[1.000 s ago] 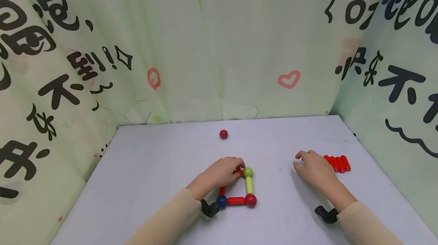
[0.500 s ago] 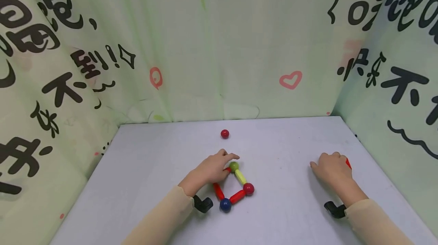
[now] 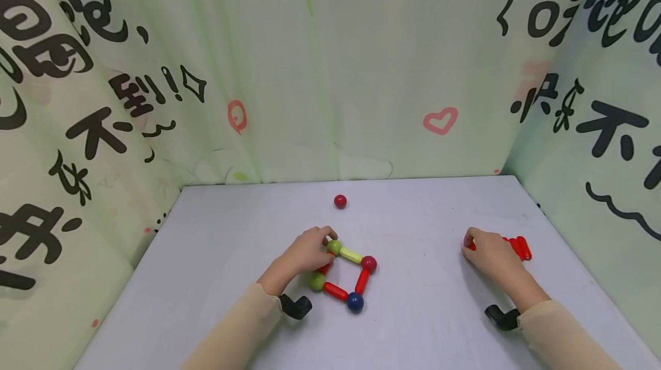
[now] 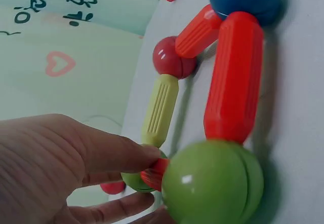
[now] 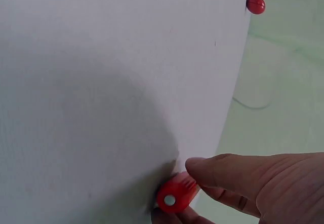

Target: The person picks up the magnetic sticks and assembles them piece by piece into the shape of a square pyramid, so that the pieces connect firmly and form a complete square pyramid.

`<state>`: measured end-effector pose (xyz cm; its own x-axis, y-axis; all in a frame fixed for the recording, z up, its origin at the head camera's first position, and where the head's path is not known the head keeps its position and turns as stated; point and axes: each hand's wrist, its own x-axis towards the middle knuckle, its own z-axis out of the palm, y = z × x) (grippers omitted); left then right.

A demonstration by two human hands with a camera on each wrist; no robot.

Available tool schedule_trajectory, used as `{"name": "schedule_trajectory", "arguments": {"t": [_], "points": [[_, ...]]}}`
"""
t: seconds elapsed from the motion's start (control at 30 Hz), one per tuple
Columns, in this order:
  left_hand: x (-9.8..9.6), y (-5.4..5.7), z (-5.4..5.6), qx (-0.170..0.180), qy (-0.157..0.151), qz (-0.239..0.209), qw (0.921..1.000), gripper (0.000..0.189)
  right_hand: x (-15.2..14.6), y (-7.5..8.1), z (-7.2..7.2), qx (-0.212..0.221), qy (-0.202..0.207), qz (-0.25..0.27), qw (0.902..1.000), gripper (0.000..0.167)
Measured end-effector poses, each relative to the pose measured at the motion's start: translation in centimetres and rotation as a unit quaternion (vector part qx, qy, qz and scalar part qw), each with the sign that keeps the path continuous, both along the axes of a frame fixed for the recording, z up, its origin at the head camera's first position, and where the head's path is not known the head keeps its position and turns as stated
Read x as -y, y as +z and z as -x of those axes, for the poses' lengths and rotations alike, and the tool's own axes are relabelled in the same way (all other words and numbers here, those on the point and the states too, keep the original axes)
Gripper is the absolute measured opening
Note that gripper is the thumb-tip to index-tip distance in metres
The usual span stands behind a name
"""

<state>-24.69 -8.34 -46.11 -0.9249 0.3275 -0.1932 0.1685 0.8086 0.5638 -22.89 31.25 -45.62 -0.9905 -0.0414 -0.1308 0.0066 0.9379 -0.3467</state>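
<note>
A closed loop of magnetic rods and balls lies on the table. It joins a blue ball (image 3: 354, 302), a dark red ball (image 3: 369, 264), two green balls, one nearest the left wrist camera (image 4: 210, 181), a yellow-green rod (image 3: 351, 255) and three red rods. My left hand (image 3: 306, 252) pinches the red rod (image 4: 156, 174) between the green balls, thumb on top, fingers partly hidden behind. Out to the right, my right hand (image 3: 493, 252) pinches a loose red rod (image 5: 178, 192) between thumb and fingers; its silvery end faces the right wrist camera.
More red rods (image 3: 524, 248) lie just beyond the right hand, partly covered by it. A single red ball (image 3: 340, 202) sits near the table's back edge. Printed curtains (image 3: 382, 71) hang behind and at both sides of the white table (image 3: 248, 215).
The left hand has turned the loop clockwise and shifted it left, bringing the second green ball into view. The right hand reached over the red rods and drew back left with one.
</note>
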Motion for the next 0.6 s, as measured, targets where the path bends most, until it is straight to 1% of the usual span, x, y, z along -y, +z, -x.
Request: {"name": "schedule_trajectory", "arguments": {"t": [0.07, 0.1, 0.2, 0.3, 0.37, 0.47, 0.6], "points": [[0.2, -0.2, 0.0, 0.008, 0.011, -0.017, 0.9998, 0.036, 0.5, -0.1, 0.0, 0.001, 0.004, 0.017, 0.9998, 0.015], [0.3, -0.3, 0.0, 0.016, 0.017, -0.028, 0.9993, 0.036, 0.7, -0.1, 0.1, 0.004, 0.003, 0.027, 0.9996, 0.015], [0.5, -0.6, -0.1, 0.045, 0.036, -0.071, 0.9958, 0.037, 1.8, 0.1, 0.3, 0.024, 0.002, 0.057, 0.9981, 0.023], [0.7, -0.9, -0.3, 0.074, 0.058, -0.117, 0.9886, 0.039, 3.1, 0.2, 0.5, 0.036, 0.005, 0.083, 0.9958, 0.035], [0.7, -1.1, -0.4, 0.087, 0.071, -0.140, 0.9837, 0.040, 4.2, 0.2, 0.6, 0.036, 0.016, 0.100, 0.9942, 0.039], [0.7, -1.4, -0.6, 0.099, 0.086, -0.167, 0.9772, 0.042, 5.9, 0.0, 0.6, 0.023, 0.032, 0.132, 0.9905, 0.035], [0.5, -1.7, -1.1, 0.106, 0.099, -0.197, 0.9695, 0.043, 8.5, 0.0, 0.7, 0.009, 0.039, 0.178, 0.9833, 0.030]]}}
